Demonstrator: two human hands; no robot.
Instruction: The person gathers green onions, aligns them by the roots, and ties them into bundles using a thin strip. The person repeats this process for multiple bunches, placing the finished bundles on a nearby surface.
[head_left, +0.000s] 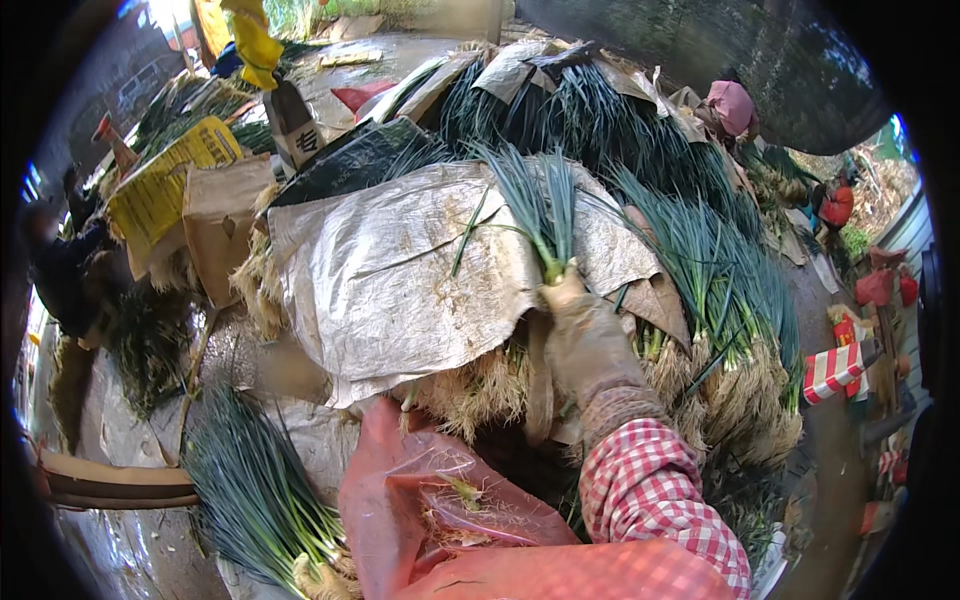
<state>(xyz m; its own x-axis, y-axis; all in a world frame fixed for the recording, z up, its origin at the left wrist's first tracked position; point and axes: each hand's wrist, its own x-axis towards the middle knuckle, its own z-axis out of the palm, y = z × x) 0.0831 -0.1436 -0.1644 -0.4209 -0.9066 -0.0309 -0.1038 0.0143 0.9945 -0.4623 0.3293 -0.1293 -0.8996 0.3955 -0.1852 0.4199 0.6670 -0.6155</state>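
Observation:
My right hand (589, 337), in a soiled glove below a red-and-white checked sleeve, grips a small bunch of green onions (551, 240) by the stems. Their leaves point away over a whitish woven plastic sheet (390, 277). At the bottom edge, the gloved fingers of my left hand (321, 579) close around the pale stems of a larger green onion bundle (255, 472); the rest of that hand is cut off. Red plastic (442, 487) covers my lap, with root scraps on it. Trimmed-looking roots (472, 386) stick out under the sheet.
A large heap of green onions (720, 277) curves around the front and right, partly under sacks. Yellow sacking (172, 165) and cardboard (225, 217) lie on another pile at left. One person (64, 270) is at far left; others (727, 112) sit beyond the heap.

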